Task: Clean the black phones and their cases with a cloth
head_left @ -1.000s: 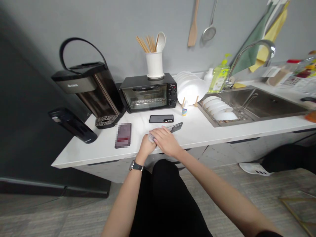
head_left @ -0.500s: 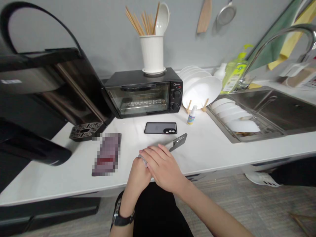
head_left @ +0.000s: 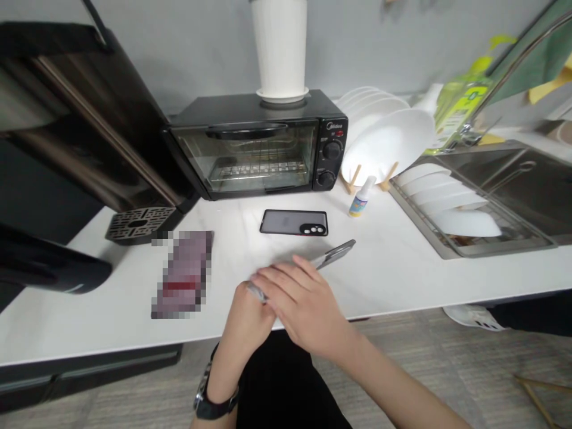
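Observation:
Just above the counter's front edge, my left hand (head_left: 252, 319) is closed around a slim, glossy phone (head_left: 337, 253) with a silvery edge. The phone's far end sticks out tilted past my fingers; the rest is hidden. My right hand (head_left: 304, 304) lies over my left hand and the phone, its fingers pressed together on a pale grey cloth (head_left: 257, 291), of which only a bit shows. Beyond the hands, a translucent phone case (head_left: 290, 222) with a black rim and camera holes lies on the counter. To its right stands a small spray bottle (head_left: 361, 198).
A blurred-out flat item (head_left: 185, 274) lies to the left, near a black drinks machine (head_left: 140, 223). Behind are a toaster oven (head_left: 263, 158) and white plates (head_left: 384, 143) in a rack. A sink (head_left: 527, 173) with bowls (head_left: 465, 223) is on the right.
The view has tilted down and come closer to the counter. My right hand remains over the left with the cloth, and the phone's exposed end looks slightly more edge-on.

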The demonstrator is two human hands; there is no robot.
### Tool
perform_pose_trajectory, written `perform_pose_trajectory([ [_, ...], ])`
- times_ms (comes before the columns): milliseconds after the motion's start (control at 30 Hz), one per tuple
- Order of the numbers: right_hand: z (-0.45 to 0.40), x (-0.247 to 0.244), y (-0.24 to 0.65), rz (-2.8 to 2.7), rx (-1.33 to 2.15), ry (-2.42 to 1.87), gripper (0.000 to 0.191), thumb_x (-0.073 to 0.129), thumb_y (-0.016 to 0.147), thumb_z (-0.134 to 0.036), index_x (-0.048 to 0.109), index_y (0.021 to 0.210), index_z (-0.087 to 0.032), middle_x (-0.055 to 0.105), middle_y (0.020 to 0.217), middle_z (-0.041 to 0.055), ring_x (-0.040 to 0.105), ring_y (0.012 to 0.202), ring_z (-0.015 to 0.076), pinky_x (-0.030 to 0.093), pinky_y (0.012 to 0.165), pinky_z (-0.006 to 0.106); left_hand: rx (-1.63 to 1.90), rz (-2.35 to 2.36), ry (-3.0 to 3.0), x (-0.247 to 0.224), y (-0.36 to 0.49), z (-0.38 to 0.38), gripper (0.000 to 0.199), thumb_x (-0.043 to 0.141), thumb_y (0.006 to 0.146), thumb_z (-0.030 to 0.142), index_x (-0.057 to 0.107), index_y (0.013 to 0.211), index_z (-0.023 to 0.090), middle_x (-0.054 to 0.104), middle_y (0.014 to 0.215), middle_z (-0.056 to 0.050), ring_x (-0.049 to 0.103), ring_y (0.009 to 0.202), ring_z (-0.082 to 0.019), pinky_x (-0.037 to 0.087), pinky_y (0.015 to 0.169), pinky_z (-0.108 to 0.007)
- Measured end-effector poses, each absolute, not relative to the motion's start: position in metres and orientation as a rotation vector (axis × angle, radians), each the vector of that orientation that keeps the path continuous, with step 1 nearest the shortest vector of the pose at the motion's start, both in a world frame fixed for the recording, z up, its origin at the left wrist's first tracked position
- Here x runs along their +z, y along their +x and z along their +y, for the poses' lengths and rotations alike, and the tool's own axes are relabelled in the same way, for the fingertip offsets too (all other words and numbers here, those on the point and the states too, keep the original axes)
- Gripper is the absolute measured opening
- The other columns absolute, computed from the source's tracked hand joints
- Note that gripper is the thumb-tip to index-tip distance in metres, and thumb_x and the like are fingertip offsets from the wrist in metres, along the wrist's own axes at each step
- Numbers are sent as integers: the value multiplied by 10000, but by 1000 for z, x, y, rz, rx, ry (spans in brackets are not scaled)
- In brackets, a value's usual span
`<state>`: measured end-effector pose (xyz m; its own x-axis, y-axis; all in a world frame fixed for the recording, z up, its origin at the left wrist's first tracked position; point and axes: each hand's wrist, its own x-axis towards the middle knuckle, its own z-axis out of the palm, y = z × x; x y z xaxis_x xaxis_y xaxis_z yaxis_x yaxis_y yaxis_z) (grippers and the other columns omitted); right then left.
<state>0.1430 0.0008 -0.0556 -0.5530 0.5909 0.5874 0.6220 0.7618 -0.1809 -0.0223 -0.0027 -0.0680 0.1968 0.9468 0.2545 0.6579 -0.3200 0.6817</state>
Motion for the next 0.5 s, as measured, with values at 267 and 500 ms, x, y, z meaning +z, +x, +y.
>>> perform_pose_trajectory([
  [267,32,-49,203,-1962,-278,-1462,365,401,1090,-263,631,811,-213,639,782,69,562,809,249,453,830,398,881,1545,1960,-63,-15,-3,405,594,984,423,622,675,164,594,599,27,511,565,-108,319,532,-212],
  [500,-3,-56,128,-2275,-122,-860,341,422,1087,-249,612,1355,-159,715,1302,74,580,1211,225,341,1191,405,959,1545,2068,-69,-22,-3,236,494,876,233,680,739,183,677,681,-49,627,661,-197,461,620,-273],
])
